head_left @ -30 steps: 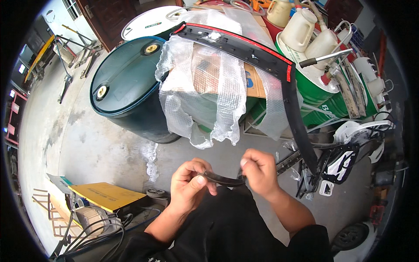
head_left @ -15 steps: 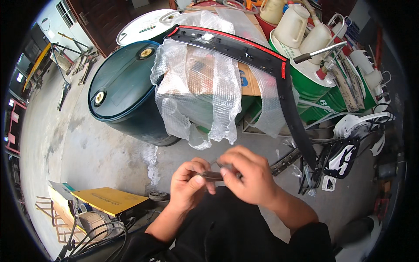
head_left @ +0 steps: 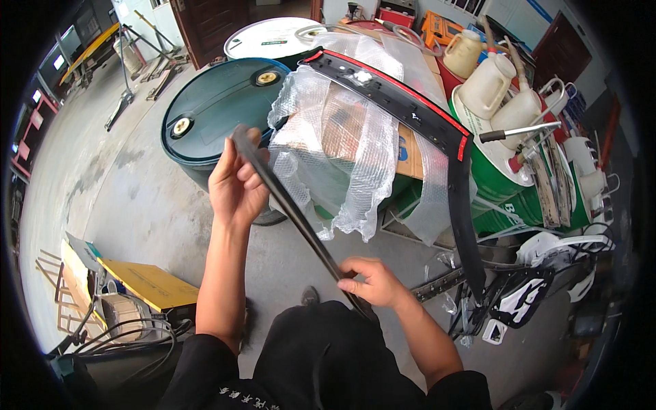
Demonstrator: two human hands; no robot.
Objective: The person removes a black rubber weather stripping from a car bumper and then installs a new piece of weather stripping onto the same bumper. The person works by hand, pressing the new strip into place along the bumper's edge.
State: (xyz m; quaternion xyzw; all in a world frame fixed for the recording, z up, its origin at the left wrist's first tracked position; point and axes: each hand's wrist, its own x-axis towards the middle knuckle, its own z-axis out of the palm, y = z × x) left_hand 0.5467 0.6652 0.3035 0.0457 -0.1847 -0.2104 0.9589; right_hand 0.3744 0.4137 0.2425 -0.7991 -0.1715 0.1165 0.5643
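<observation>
A long, narrow black strip (head_left: 301, 213) runs slantwise in front of me, from upper left down to my thighs. Around its upper end my left hand (head_left: 234, 179) is closed, fingers curled, near the dark green drum. Lower down, my right hand (head_left: 371, 281) pinches the same strip between thumb and fingers; its lower end passes beside my black trousers. Beyond my hands, a curved black trim panel (head_left: 383, 85) with red tape along its edges rests on bubble wrap (head_left: 362, 174), one long arm hanging down at the right.
The dark green drum (head_left: 219, 96) stands left of a wrapped cardboard box (head_left: 410, 154). Green drums (head_left: 488, 167) with whitish jugs (head_left: 486, 85) and a pump handle are at the right. White and black parts (head_left: 523, 301) lie on the floor; a yellow panel (head_left: 147, 283) is lower left.
My hands were close together around a small visible dark piece. Now they are far apart, left raised up and leftward, with the strip's length in view. The view has shifted somewhat.
</observation>
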